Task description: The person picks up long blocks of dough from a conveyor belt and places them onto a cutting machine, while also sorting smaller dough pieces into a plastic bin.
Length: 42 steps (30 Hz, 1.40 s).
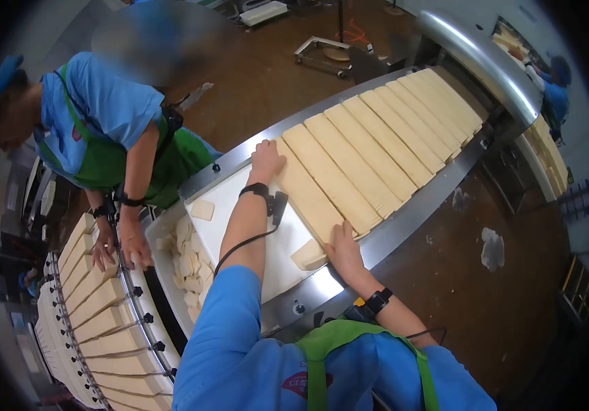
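Rows of long, pale, flat dough strips (370, 147) lie side by side across the conveyor belt (287, 250). The nearest dough strip (311, 192) is between my hands. My left hand (267, 161) is at its far end, fingers curled against the strip's edge. At the near end my right hand (344, 250) presses on the strip's corner with bent fingers. A loose dough piece (309, 255) lies beside my right hand, partly under the strip's edge. Another small dough piece (202, 209) rests on the white belt to the left of my left forearm.
A bin of dough scraps (188, 264) stands at the belt's end. Left of it, a co-worker (113, 130) has both hands over a curved conveyor with more dough rows (106, 312). A rounded metal machine cover (483, 61) spans the far end. Metal rails (394, 233) edge the belt.
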Motion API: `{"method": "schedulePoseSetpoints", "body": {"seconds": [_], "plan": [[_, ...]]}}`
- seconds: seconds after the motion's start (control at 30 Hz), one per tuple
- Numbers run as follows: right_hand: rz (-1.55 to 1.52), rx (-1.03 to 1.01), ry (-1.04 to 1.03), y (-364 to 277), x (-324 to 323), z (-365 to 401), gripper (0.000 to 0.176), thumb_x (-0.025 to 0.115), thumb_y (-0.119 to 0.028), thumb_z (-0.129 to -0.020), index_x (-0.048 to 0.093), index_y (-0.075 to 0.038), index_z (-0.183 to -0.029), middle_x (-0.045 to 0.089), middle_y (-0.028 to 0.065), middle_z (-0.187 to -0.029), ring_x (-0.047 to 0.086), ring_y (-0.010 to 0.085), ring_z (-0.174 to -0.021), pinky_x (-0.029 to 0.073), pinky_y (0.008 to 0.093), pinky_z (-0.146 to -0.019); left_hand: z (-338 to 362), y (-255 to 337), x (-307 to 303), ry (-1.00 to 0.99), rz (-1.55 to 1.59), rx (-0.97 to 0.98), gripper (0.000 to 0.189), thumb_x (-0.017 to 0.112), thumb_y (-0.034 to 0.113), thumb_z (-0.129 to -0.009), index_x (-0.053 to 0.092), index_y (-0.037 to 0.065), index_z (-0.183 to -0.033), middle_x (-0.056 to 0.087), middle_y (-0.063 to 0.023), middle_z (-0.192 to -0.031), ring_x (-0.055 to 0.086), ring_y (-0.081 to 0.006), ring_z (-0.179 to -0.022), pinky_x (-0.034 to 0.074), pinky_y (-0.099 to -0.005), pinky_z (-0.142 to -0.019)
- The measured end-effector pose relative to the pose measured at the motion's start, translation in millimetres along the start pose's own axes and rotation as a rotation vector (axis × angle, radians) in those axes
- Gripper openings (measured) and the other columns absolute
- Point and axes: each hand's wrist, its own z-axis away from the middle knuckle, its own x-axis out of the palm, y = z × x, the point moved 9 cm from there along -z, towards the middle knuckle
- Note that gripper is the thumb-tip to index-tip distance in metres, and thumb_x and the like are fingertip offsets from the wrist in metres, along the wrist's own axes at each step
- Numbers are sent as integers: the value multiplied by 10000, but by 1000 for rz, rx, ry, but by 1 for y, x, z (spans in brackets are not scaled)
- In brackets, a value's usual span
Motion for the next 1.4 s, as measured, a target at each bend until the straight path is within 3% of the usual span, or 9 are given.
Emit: {"method": "schedulePoseSetpoints", "body": {"seconds": [0.27, 0.4, 0.53, 0.67, 0.77, 0.93, 1.03, 1.13, 1.4], "plan": [[43, -235, -189, -27, 22, 3, 432, 618, -109, -664, 393, 21, -1010, 386, 260, -1101, 534, 441, -774, 488, 449, -644, 107, -123, -30, -142, -27, -435, 529, 664, 307, -583, 585, 40, -1033, 561, -123, -1028, 499, -286, -1015, 407, -403, -852], [216, -334, -273, -30, 44, -8, 796, 688, -233, -589, 277, -24, -1238, 375, 243, -1166, 521, 417, -930, 443, 440, -810, 231, -181, -56, 133, 112, -438, 537, 745, 338, -559, 548, 7, -933, 559, -164, -957, 535, -290, -921, 420, -384, -818], [337, -176, -418, -47, 65, -30, 874, 738, -228, -531, 285, -61, -1259, 353, 217, -1197, 536, 401, -911, 464, 420, -783, 323, -210, -3, 520, 884, -512, 505, 776, 171, -605, 405, 31, -919, 511, -90, -912, 498, -174, -889, 417, -277, -753], [292, -484, -282, -119, 88, -9, 827, 742, -179, -532, 332, -89, -1245, 362, 180, -1198, 534, 387, -880, 473, 427, -748, 407, -237, -6, 922, 1171, -562, 466, 713, 51, -676, 364, 49, -985, 507, -82, -926, 511, -142, -837, 433, -245, -724], [198, -721, -259, -199, 101, 43, 780, 744, -172, -551, 370, -93, -1231, 365, 159, -1199, 520, 368, -896, 471, 413, -758, 512, -253, -78, 1158, 1136, -698, 441, 704, 84, -705, 394, 19, -1012, 508, -93, -939, 508, -175, -876, 419, -277, -778], [-194, -869, -831, -289, 164, 188, 691, 753, -185, -583, 443, -54, -1187, 452, 149, -1112, 517, 304, -978, 458, 360, -816, 763, -295, -154, 1409, 536, -998, 195, 566, 182, -844, 550, 4, -921, 559, -41, -849, 505, -115, -751, 426, -246, -681], [-406, -722, -1264, -297, 211, 282, 508, 713, -160, -671, 502, -10, -1108, 511, 130, -1027, 552, 231, -927, 496, 319, -743, 885, -321, -134, 1331, 698, -1131, 275, 482, 235, -893, 591, -7, -964, 601, -43, -833, 541, -107, -765, 435, -230, -681], [-504, 2, -1771, -285, 237, 375, 389, 666, -89, -734, 504, 7, -1074, 479, 94, -1038, 562, 188, -871, 532, 277, -682, 956, -327, -97, 1154, 807, -1248, 297, 488, 241, -885, 594, -28, -955, 614, -50, -788, 549, -129, -761, 440, -267, -693], [-376, 70, -1940, -303, 230, 455, 306, 602, -13, -782, 476, -8, -1060, 447, 37, -994, 549, 137, -872, 547, 257, -705, 953, -326, -94, 298, 24, -1047, 238, 494, 234, -821, 582, 14, -800, 584, -181, -823, 513, -365, -840, 416, -410, -774]]}}
